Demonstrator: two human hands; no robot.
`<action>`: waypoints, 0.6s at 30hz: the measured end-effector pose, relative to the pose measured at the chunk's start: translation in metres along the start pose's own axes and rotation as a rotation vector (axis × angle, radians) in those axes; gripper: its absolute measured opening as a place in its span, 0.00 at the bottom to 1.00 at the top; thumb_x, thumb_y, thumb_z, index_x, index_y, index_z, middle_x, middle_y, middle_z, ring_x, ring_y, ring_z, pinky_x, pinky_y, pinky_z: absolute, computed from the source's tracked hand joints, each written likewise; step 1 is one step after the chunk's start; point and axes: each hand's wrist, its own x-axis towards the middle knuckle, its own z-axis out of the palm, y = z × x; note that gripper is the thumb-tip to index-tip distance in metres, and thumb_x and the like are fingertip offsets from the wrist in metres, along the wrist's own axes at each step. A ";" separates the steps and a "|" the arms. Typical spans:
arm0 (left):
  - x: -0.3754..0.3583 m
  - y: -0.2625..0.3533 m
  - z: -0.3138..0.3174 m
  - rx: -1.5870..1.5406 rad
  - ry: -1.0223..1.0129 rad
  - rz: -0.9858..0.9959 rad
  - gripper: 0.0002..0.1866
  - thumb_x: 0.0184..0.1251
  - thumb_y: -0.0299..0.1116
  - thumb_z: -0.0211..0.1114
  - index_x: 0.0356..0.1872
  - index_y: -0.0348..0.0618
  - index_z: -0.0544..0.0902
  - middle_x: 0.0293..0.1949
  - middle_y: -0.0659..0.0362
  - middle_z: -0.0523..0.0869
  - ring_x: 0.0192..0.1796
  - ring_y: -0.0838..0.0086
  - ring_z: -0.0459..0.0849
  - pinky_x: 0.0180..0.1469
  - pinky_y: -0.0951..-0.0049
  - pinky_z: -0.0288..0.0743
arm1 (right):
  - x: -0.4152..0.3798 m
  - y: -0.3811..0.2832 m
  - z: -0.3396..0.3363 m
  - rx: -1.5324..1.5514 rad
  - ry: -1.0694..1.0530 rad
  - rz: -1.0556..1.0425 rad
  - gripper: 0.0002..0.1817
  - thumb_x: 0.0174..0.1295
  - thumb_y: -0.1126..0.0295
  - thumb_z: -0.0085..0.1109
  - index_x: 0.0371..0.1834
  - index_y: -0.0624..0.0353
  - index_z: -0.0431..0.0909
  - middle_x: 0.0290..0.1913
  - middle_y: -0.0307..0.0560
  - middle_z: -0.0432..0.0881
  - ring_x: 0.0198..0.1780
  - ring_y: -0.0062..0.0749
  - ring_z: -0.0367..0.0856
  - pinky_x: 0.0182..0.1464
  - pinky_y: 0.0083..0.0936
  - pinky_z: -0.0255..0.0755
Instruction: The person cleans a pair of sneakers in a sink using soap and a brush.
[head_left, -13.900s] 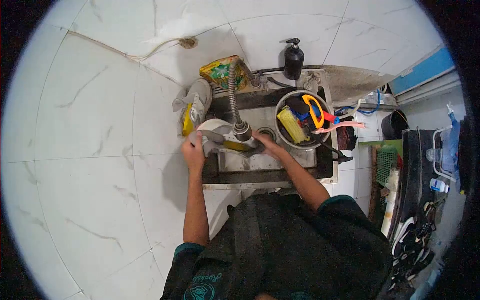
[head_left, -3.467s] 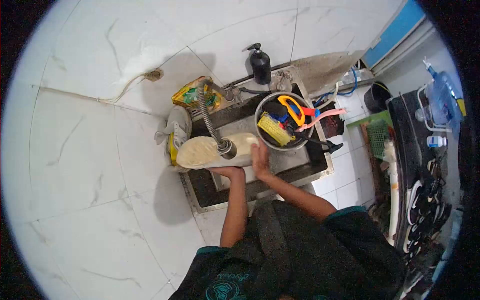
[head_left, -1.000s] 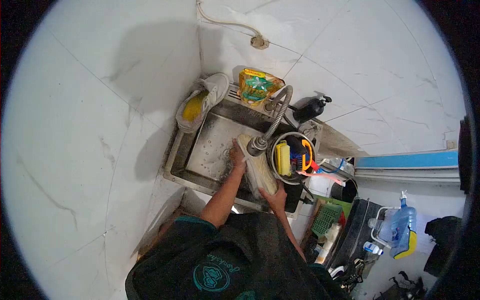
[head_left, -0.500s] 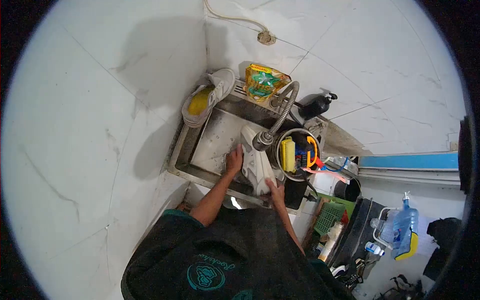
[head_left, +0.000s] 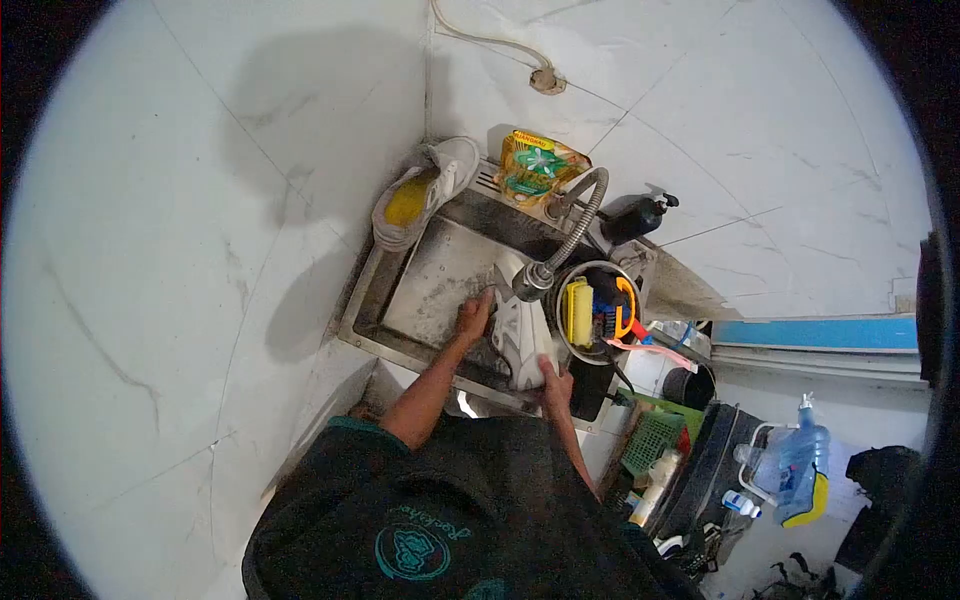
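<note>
A white and grey sneaker lies on its side over the sink, below the spout of the flexible metal faucet. My right hand grips its near end, thumb on the pale sole. At the sneaker's left side, my left hand has its fingers closed on the edge; their tips are partly hidden. Wet spots mark the sink floor. A second sneaker with a yellow inside rests on the sink's back-left corner.
Right of the faucet stands a bucket holding a yellow sponge and brushes. A refill pouch and a black pump bottle stand behind the sink. Tiled walls close in left and back. A green basket sits lower right.
The sneaker has rolled slightly, so more of its upper faces me. Both hands keep their places on it. The whole view has shifted a little.
</note>
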 end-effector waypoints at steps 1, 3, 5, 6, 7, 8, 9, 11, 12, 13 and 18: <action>-0.002 -0.003 -0.001 0.003 -0.014 -0.020 0.42 0.71 0.65 0.41 0.38 0.28 0.84 0.35 0.32 0.83 0.45 0.43 0.83 0.52 0.48 0.72 | 0.003 0.005 -0.002 0.002 0.003 -0.002 0.37 0.58 0.52 0.69 0.59 0.73 0.70 0.51 0.58 0.80 0.47 0.46 0.83 0.39 0.41 0.83; -0.003 -0.006 -0.003 0.039 -0.006 -0.064 0.44 0.71 0.67 0.38 0.40 0.27 0.84 0.37 0.31 0.83 0.48 0.41 0.82 0.55 0.49 0.71 | 0.005 0.014 -0.003 0.009 0.008 0.002 0.37 0.57 0.52 0.69 0.59 0.73 0.70 0.51 0.58 0.79 0.46 0.46 0.83 0.40 0.43 0.84; -0.004 -0.005 0.000 0.100 0.037 -0.110 0.46 0.71 0.67 0.35 0.39 0.26 0.84 0.37 0.31 0.83 0.50 0.39 0.81 0.57 0.49 0.70 | 0.008 0.020 -0.004 0.006 0.022 0.004 0.39 0.57 0.51 0.69 0.60 0.74 0.69 0.51 0.59 0.79 0.47 0.46 0.83 0.41 0.44 0.84; -0.004 -0.006 0.000 0.127 0.038 -0.102 0.46 0.71 0.67 0.34 0.38 0.26 0.84 0.38 0.31 0.83 0.50 0.38 0.81 0.57 0.48 0.70 | 0.006 0.014 -0.001 0.026 0.026 0.022 0.39 0.57 0.51 0.69 0.60 0.74 0.68 0.52 0.59 0.79 0.47 0.46 0.83 0.41 0.44 0.84; -0.002 -0.007 0.000 0.154 0.041 -0.094 0.47 0.71 0.67 0.33 0.38 0.27 0.85 0.38 0.30 0.83 0.50 0.37 0.80 0.57 0.48 0.70 | 0.004 0.008 0.001 0.046 0.030 0.040 0.40 0.57 0.50 0.69 0.60 0.75 0.68 0.52 0.60 0.78 0.47 0.46 0.83 0.41 0.45 0.84; -0.001 -0.007 -0.001 0.181 0.043 -0.084 0.47 0.71 0.67 0.33 0.38 0.27 0.85 0.39 0.30 0.83 0.50 0.37 0.80 0.58 0.48 0.70 | -0.012 -0.020 0.010 0.092 0.034 0.076 0.40 0.57 0.50 0.69 0.60 0.75 0.68 0.52 0.60 0.78 0.48 0.46 0.83 0.41 0.45 0.84; 0.000 -0.005 0.000 0.192 0.053 -0.100 0.46 0.71 0.67 0.34 0.39 0.26 0.84 0.40 0.31 0.83 0.50 0.38 0.80 0.57 0.49 0.70 | -0.021 -0.037 0.016 0.139 0.041 0.111 0.41 0.57 0.50 0.69 0.60 0.76 0.67 0.52 0.60 0.78 0.48 0.46 0.83 0.41 0.45 0.84; 0.001 -0.001 0.002 0.217 0.066 -0.132 0.44 0.72 0.66 0.36 0.41 0.25 0.83 0.43 0.32 0.83 0.51 0.41 0.81 0.56 0.49 0.70 | -0.016 -0.037 0.016 0.147 0.031 0.089 0.42 0.57 0.49 0.68 0.61 0.76 0.66 0.53 0.61 0.78 0.50 0.47 0.82 0.42 0.45 0.84; -0.001 0.003 0.002 0.198 0.078 -0.078 0.44 0.72 0.65 0.36 0.39 0.26 0.83 0.41 0.32 0.83 0.49 0.40 0.81 0.54 0.49 0.70 | -0.015 -0.035 0.016 0.151 0.026 0.080 0.43 0.57 0.48 0.68 0.61 0.77 0.66 0.53 0.62 0.77 0.50 0.47 0.81 0.42 0.45 0.84; -0.003 0.008 0.001 0.179 0.092 -0.025 0.43 0.73 0.64 0.36 0.38 0.26 0.84 0.39 0.32 0.83 0.48 0.40 0.81 0.53 0.49 0.71 | -0.012 -0.033 0.015 0.125 0.021 0.089 0.43 0.57 0.48 0.68 0.61 0.76 0.65 0.54 0.62 0.77 0.52 0.48 0.81 0.42 0.46 0.84; 0.002 0.012 0.002 0.158 0.113 -0.027 0.40 0.74 0.61 0.39 0.34 0.27 0.83 0.33 0.33 0.83 0.43 0.39 0.82 0.49 0.49 0.72 | 0.007 -0.010 0.011 0.086 0.009 0.066 0.43 0.58 0.46 0.66 0.64 0.73 0.64 0.58 0.60 0.75 0.56 0.49 0.78 0.45 0.47 0.81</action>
